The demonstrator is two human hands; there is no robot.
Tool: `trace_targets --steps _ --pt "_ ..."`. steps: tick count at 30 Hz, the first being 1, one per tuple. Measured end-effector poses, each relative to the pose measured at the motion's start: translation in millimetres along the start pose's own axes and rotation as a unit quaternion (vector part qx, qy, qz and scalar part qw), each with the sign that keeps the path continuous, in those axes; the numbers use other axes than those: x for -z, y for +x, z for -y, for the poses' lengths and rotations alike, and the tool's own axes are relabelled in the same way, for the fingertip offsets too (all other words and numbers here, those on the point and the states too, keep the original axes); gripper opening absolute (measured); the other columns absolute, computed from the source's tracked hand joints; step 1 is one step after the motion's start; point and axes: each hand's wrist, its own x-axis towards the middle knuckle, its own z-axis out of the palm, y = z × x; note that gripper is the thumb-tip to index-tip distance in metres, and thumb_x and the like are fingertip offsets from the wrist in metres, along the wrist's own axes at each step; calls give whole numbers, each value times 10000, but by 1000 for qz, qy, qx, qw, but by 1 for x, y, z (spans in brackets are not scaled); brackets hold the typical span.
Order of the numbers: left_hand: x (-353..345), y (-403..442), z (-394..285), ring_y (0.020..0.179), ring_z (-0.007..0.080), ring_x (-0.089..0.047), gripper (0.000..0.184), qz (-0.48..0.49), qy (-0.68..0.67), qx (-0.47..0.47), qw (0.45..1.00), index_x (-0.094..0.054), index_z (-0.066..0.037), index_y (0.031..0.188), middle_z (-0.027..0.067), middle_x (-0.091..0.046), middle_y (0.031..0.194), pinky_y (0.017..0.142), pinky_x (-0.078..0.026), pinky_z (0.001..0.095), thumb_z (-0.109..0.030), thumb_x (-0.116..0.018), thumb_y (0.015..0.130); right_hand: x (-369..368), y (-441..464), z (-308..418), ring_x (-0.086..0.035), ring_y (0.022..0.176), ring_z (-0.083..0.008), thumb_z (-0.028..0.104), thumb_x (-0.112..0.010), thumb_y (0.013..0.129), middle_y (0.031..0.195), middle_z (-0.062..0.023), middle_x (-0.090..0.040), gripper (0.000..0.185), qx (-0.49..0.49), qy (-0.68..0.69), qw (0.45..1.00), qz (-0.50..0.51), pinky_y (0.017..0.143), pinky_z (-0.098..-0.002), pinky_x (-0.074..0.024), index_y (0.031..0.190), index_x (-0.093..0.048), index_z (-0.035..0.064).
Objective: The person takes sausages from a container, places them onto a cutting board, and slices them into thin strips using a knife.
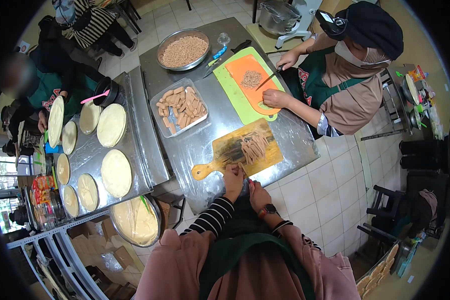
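A wooden board (220,142) with a handle lies on the metal table in front of me. Sausage strips (255,147) are heaped on its right half. At the board's near edge, my left hand (233,181) has its fingers pressed together on a small piece of sausage. My right hand (258,196) is wrapped round the red handle of a knife (251,183), close beside the left. Beyond the board, a clear plastic tub (208,114) holds many whole sausages (181,107). Farther back, a steel bowl (161,52) is full of diced sausage (185,50).
Across the table's right side, a co-worker (342,75) cuts with a knife on an orange board (235,67) over a green board (223,80). Round dough sheets (116,173) cover the left table, where another person (60,85) stands. A dough-filled pan (135,220) sits lower left.
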Motion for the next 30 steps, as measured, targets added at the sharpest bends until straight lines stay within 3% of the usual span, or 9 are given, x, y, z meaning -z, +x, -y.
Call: trace_targets --steps 12,16,21,24,30 --pt "-1 5 14 561 193 -589 155 17 16 -7 1000 -507 9 871 120 -591 654 520 -468 307 -86 -590 781 -10 10 0 -564 681 -418 361 -278 911 719 -247 -581 385 -13 4 1000 2 592 -501 -439 971 -470 33" --pt "1 2 8 578 197 -589 155 30 -14 15 999 -511 7 879 122 -593 668 529 -465 306 -71 -590 771 -5 22 4 -579 725 -391 343 -307 903 772 -232 -589 361 -4 -4 1000 14 625 -484 -456 874 -484 29" --pt "1 0 6 600 188 -583 123 -17 53 -56 997 -528 10 844 105 -592 667 548 -457 291 -47 -594 757 -7 17 0 -586 722 -381 350 -315 902 762 -224 -593 362 -2 -15 1000 14 621 -482 -456 882 -479 29" --pt "1 0 5 597 184 -580 116 -18 21 -39 999 -533 12 834 100 -589 669 546 -458 290 -45 -597 756 -4 7 -8 -586 711 -377 361 -324 899 754 -215 -594 362 -21 -43 998 37 611 -480 -456 904 -467 28" --pt "2 -2 0 594 169 -580 120 -14 16 -35 999 -529 16 854 98 -587 680 548 -469 285 -44 -588 768 0 3 -12 -579 667 -387 364 -336 896 728 -213 -589 349 26 -45 998 -35 591 -489 -446 923 -456 37"
